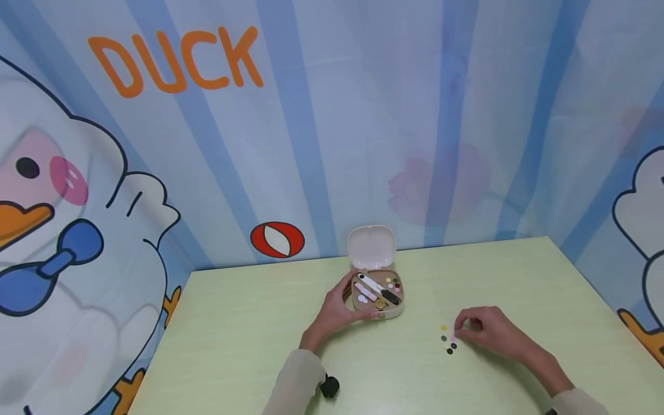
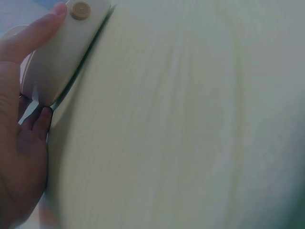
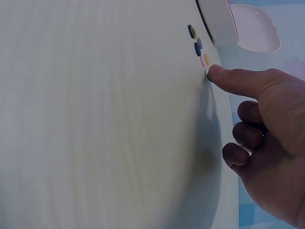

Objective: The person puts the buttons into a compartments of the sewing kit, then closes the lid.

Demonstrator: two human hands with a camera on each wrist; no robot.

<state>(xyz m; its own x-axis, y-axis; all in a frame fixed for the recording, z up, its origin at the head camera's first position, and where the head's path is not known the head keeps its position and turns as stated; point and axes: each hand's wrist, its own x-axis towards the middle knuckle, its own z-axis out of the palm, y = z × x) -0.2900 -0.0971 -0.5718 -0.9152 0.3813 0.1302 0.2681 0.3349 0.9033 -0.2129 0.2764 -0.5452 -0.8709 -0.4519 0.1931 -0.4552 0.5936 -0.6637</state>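
My left hand (image 1: 337, 308) grips the side of a small sewing kit box (image 1: 395, 312), thumb along its front near the round tan clasp (image 2: 80, 10). Its pale lid (image 1: 371, 248) stands raised at the back. Inside lie a white-and-black stick-shaped tool (image 1: 374, 286), a pink-and-white piece (image 1: 365, 291), a gold round piece (image 1: 381, 303) and several small buttons. To the right, my right hand (image 1: 490, 331) pinches a small dark button (image 3: 209, 76) between thumb and index finger, low over the table. Beside the fingertips lie a pink button (image 3: 203, 60), a yellow button (image 1: 443, 327) and several dark ones.
The pale wood-grain table (image 1: 238, 346) ends at a printed curtain (image 1: 342, 115) behind the box. A black knob-like piece (image 1: 329, 387) sits by the left sleeve (image 1: 298, 377). The loose buttons lie in a cluster between the box and my right hand.
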